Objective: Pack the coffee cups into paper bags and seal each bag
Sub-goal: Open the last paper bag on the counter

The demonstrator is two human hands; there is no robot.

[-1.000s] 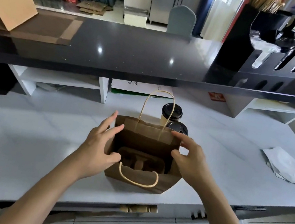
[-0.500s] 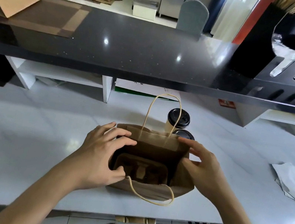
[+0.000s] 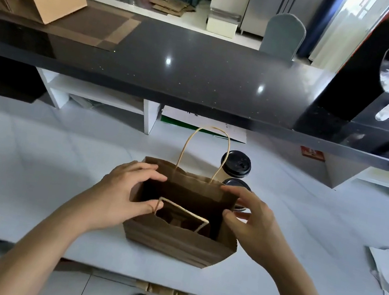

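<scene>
**Two hands spread the bag mouth, cups wait behind**

Two hands work the open paper bag (image 3: 178, 242) at centre frame on the desk (image 3: 30, 171). Left hand (image 3: 119, 196) grips the bag's left rim, fingers (image 3: 150, 174) curled over the far edge, thumb by the near handle (image 3: 181, 212). Right hand (image 3: 256, 226) pinches the right rim, fingers half curled. Thin, soft paper probably creases easily; hold it by the folded rim. Upper right of the bag stand two lidded coffee cups (image 3: 236, 166), light and likely squashable: take them round the wall, below the lid.
</scene>
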